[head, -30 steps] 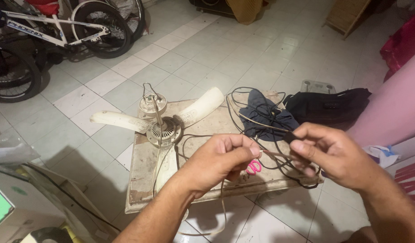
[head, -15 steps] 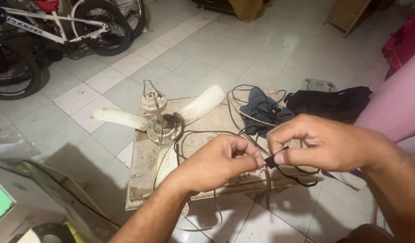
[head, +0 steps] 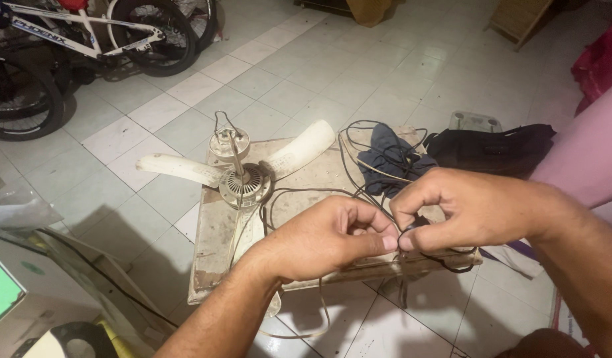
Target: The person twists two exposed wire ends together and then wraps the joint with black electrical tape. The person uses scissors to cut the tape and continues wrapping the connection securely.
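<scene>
Both hands pinching a thin black wire (head: 359, 193): left hand (head: 322, 238) and right hand (head: 462, 209) meeting fingertip to fingertip, fingers closed narrow, above the board (head: 299, 192) carrying the white fan (head: 243, 179).

Left hand (head: 322, 240) fisted, right hand (head: 462, 209) pinching, fingertips touching, forearms converging

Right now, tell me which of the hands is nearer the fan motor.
Left. The left hand sits just right of the fan motor on the board; the right hand is farther right, beyond the left hand.

A fan (head: 243, 179) lies on the board (head: 213, 245), cloth (head: 385, 159) to its right.
</scene>
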